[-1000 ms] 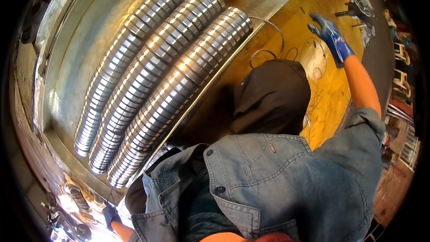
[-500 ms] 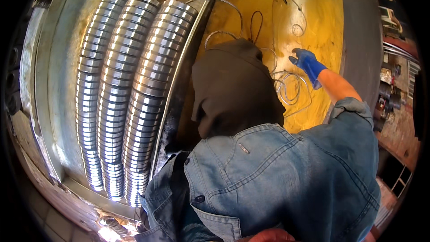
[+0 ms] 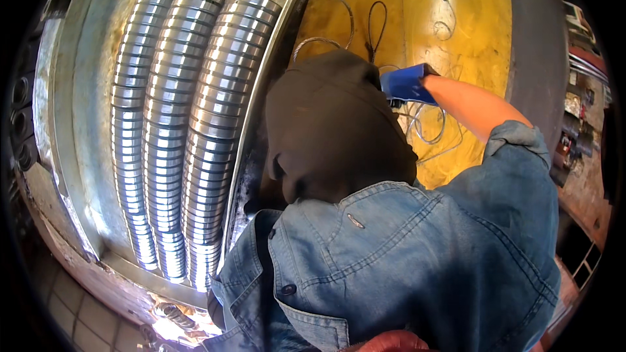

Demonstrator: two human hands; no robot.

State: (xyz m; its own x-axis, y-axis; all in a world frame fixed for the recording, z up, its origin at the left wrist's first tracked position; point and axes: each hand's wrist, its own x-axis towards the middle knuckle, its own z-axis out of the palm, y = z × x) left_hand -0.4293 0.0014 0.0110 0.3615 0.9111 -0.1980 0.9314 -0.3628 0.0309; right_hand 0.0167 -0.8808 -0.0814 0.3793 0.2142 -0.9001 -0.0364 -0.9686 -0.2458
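My right hand (image 3: 405, 85) wears a blue rubber glove and reaches in over the yellow surface (image 3: 482, 19). Its fingers go behind the dark cloth (image 3: 339, 124) in the middle, so their shape is hidden. Just under the glove lies a coil of thin steel cable (image 3: 430, 132). A small dark thing below the cuff is too unclear to name. Beyond the hand, a cable loop (image 3: 377, 26) stands up, and a thicker steel cable (image 3: 351, 10) curves across from the left. My left hand does not show. A blue denim jacket (image 3: 404, 254) fills the lower middle.
Three long rows of shiny steel rings (image 3: 218, 91) lie side by side in a metal trough (image 3: 85, 124) at the left. A raised metal edge (image 3: 277, 45) divides it from the yellow surface. A grey strip (image 3: 538, 39) borders the right side; dark metal parts lie beyond.
My right hand has moved left, from above the bare yellow surface with fingers apart to beside the dark cloth, where its fingers are hidden. The view has shifted slightly.
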